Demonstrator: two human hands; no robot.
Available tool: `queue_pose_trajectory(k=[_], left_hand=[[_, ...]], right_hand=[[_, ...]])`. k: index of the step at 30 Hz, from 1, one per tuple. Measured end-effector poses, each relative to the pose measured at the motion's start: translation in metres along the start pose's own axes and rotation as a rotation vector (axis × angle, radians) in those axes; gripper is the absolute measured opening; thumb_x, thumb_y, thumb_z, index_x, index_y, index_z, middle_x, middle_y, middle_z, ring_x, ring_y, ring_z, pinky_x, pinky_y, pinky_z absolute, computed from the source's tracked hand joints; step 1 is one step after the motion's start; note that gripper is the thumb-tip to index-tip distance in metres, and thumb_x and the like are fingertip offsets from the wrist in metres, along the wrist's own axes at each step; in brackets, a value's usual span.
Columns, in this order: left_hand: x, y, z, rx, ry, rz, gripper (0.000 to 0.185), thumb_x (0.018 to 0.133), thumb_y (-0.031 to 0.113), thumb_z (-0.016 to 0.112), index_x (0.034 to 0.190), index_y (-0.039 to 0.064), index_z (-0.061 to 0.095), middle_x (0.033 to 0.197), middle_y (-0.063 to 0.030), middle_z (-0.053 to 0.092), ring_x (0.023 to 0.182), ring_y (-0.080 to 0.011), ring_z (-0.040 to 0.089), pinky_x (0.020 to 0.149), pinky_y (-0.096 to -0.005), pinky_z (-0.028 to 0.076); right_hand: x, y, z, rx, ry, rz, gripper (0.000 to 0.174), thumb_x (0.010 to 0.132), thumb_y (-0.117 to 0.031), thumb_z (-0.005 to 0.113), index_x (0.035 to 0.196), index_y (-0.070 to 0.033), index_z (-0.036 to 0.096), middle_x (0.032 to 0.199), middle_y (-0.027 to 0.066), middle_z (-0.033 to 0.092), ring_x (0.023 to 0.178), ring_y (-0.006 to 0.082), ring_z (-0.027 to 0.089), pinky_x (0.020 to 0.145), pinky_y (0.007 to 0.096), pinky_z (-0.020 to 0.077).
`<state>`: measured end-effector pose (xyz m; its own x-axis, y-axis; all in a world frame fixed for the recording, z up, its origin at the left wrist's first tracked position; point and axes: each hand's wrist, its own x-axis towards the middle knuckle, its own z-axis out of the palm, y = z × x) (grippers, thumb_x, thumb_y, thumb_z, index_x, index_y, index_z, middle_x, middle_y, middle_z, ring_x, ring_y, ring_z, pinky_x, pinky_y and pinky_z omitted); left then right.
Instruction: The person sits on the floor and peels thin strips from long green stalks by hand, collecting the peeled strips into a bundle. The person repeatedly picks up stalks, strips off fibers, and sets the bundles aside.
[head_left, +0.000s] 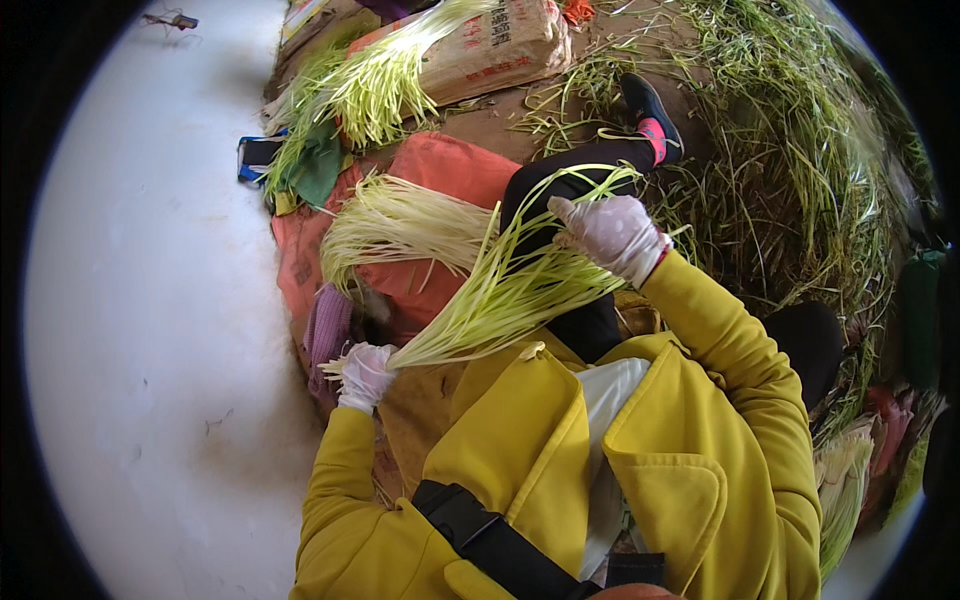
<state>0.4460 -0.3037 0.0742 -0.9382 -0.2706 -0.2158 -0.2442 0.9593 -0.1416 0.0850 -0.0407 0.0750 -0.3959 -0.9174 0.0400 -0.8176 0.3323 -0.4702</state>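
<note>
My left hand (365, 377), in a thin white glove, grips the pale stem ends of a bunch of yellow-green chives (487, 307). The bunch fans out across my lap towards my right hand (611, 234), which is also gloved. The fingers of that hand are curled over the leaf tips, and a few leaves loop above it; its inner side is hidden. Beyond the held bunch, a pale pile of chives (409, 225) rests on an orange-red woven sack (450, 165).
More chives (382, 82) lie over a printed woven sack (495, 56) at the back. A white wall or sheet (172, 300) runs along the left. Loose green leaves (780, 180) heap up at the right. My shoe (649, 105) rests among scattered leaves.
</note>
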Motion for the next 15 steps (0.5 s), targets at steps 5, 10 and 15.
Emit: queue_pose_trajectory(k=[5,10,15], left_hand=[[-0.003,-0.001,0.0,-0.036,-0.024,-0.011,0.015,0.076,0.028,0.057,0.071,0.014,0.063,0.058,-0.0089,0.058,0.059,-0.0285,0.057,0.064,-0.0381,0.044],[0.005,0.0,0.005,-0.09,0.076,0.045,0.016,0.076,0.028,0.058,0.071,0.014,0.063,0.059,-0.0089,0.059,0.06,-0.028,0.057,0.065,-0.0379,0.044],[0.007,-0.003,0.001,-0.055,0.057,0.016,0.015,0.075,0.028,0.059,0.07,0.014,0.064,0.059,-0.0083,0.059,0.06,-0.0268,0.058,0.064,-0.0364,0.043]], right_hand=[[0.002,-0.003,0.035,-0.298,0.104,-0.116,0.016,0.086,-0.025,0.049,0.087,-0.009,0.052,0.062,0.0083,0.058,0.055,0.0294,0.059,0.044,0.0399,0.0443],[-0.005,0.028,0.039,-0.181,-0.17,-0.175,0.016,0.082,-0.018,0.05,0.084,-0.006,0.059,0.068,0.01,0.062,0.063,0.0301,0.063,0.052,0.0394,0.0494],[-0.033,0.102,0.01,-0.239,-0.166,0.612,0.023,0.081,-0.02,0.05,0.087,-0.005,0.068,0.092,0.0161,0.066,0.086,0.0333,0.064,0.074,0.0414,0.0512]])
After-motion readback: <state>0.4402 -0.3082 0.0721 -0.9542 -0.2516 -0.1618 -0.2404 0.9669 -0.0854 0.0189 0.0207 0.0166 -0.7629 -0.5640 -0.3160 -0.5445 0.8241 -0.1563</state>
